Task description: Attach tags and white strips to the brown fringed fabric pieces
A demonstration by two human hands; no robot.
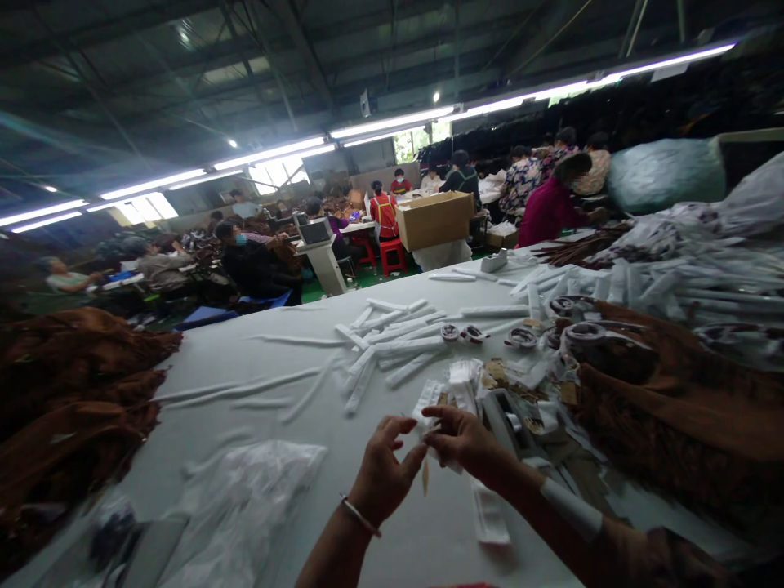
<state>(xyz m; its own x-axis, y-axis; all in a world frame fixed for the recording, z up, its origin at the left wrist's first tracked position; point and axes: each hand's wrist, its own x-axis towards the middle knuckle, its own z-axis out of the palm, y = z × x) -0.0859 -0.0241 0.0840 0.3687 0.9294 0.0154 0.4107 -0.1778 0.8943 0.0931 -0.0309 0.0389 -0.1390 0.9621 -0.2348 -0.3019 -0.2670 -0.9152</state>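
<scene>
My left hand and my right hand meet over the white table, near its front. Both pinch a small white packet held between the fingertips, and a thin tan strip hangs down from it. A bracelet sits on my left wrist and a white cuff on my right. Several white paper strips lie scattered just beyond my hands. More white packets and tan tags lie to the right of them.
Brown garments are heaped at the left and right. A crumpled clear plastic bag lies front left. Tape rolls sit mid-table. A cardboard box and several seated workers are across the hall.
</scene>
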